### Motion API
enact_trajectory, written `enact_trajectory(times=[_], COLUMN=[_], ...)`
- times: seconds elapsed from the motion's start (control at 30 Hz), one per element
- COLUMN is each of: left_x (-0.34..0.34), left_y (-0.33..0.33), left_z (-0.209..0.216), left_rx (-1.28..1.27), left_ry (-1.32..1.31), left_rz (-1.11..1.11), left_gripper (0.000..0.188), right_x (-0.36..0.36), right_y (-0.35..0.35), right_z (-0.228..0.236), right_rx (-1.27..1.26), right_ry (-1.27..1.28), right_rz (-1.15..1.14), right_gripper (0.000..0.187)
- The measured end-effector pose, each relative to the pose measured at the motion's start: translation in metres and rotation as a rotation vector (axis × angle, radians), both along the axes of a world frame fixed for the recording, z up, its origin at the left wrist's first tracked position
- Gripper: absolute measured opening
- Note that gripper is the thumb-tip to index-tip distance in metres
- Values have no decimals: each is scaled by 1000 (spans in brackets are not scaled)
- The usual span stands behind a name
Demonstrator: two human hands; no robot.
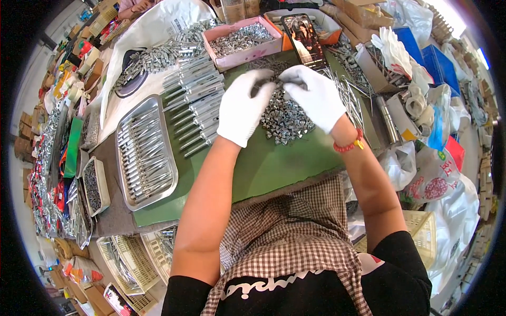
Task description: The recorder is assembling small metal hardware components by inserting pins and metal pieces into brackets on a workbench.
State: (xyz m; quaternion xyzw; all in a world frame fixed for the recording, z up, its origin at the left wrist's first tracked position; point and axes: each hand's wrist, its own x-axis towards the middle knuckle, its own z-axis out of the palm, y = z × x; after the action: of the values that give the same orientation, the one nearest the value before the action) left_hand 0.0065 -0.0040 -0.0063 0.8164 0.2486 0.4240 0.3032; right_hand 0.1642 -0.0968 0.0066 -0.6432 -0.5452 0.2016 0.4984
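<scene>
My left hand (243, 105), in a white glove, is over the green work surface at the near side of a pile of small shiny metal cone-shaped nuts (289, 122). Its fingers and thumb curl toward each other. Facing it, my right hand (315, 96), also gloved, bends its fingers and thumb inward above the pile. The fingertips of both hands come close together; whatever small thing they pinch is too small to make out. Left of my left hand lie several rows of metal sleeve anchor bolts (197, 100). Dark small parts (270, 64) lie just beyond my fingers.
A steel tray (174, 185) of bolts lies at the left on the green mat (253, 181). Behind stand a pink box (224, 64) of metal parts and a phone (304, 41). Long rods (349, 100) and a metal cylinder (387, 120) are at the right.
</scene>
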Motion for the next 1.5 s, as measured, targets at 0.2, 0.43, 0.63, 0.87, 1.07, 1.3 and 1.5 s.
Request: enact_trajectory(times=[0.2,0.43,0.63,0.87,1.07,1.3,1.5], left_x=[-1,-4,-4,-3,-3,-38,-103], left_y=[-13,-1,4,4,9,-9,-37], left_z=[16,4,4,2,2,2,-23], left_rx=[-32,16,-76,-3,69,213,484], left_ry=[134,-18,-127,-125,-171,-11,303], left_rz=[-181,-75,55,81,113,208,345], left_gripper=[19,18,17,17,17,15,9], right_x=[-12,-27,-39,-48,-47,-44,-44], right_y=[-27,-65,-102,-99,-100,-99,-96], right_z=[-1,-3,-32,-46,-51,-58,-62], right_rx=[0,99,95,99,184,266,269], right_ry=[32,-221,-635,-632,-565,-572,-649], right_rz=[-70,-148,-117,-240,-299,-344,-372], right_gripper=[25,17,13,14,13,9,8])
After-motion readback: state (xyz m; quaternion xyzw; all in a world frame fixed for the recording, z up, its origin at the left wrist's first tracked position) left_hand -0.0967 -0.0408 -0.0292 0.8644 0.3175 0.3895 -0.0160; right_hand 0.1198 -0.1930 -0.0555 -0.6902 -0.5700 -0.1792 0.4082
